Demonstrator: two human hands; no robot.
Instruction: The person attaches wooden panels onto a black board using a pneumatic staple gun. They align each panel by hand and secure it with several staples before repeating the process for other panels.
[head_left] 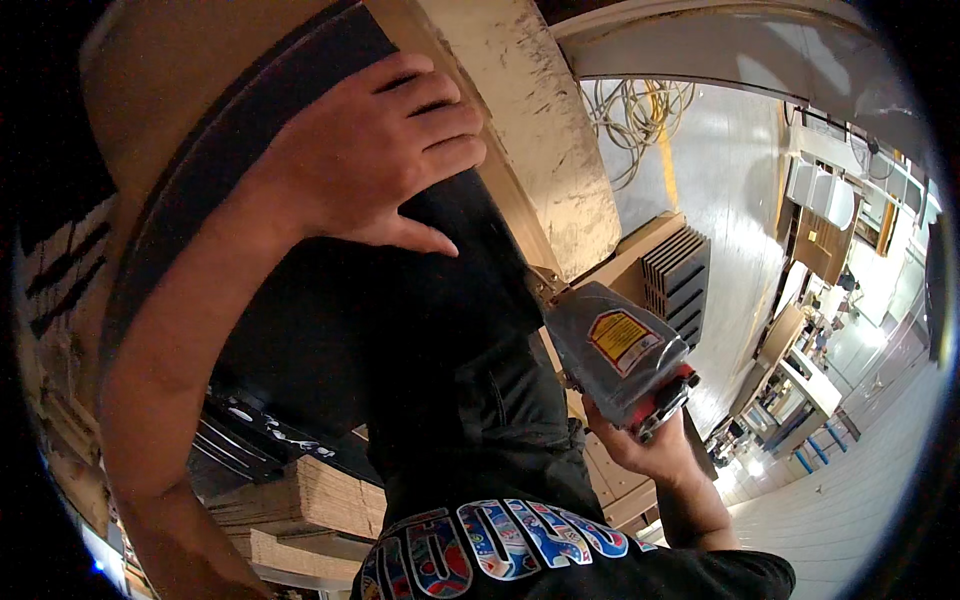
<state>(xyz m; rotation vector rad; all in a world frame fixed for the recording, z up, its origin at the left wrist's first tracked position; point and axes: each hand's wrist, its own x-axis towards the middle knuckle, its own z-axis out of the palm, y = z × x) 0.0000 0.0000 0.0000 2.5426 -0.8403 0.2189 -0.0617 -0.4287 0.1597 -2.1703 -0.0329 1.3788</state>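
My left hand [385, 150] rests palm down on a black sheet or panel [440, 215], with its fingers and thumb spread. The fingertips reach toward the panel's edge, beside a tan cardboard strip. In my right hand [650, 450] is a grey boxy hand tool [600, 335] with a yellow label and a red and black part at the grip end. The tool's far end is close to the corner of the panel, by a small metal piece; whether they touch I cannot tell.
A pale scuffed board [530, 120] runs beyond the panel. Coiled hose [640, 110] lies on the grey floor [735, 200]. A dark slatted piece [677, 270] stands to the right. Stacked cardboard [325, 495] sits lower left. Workbenches [815, 380] line the far right.
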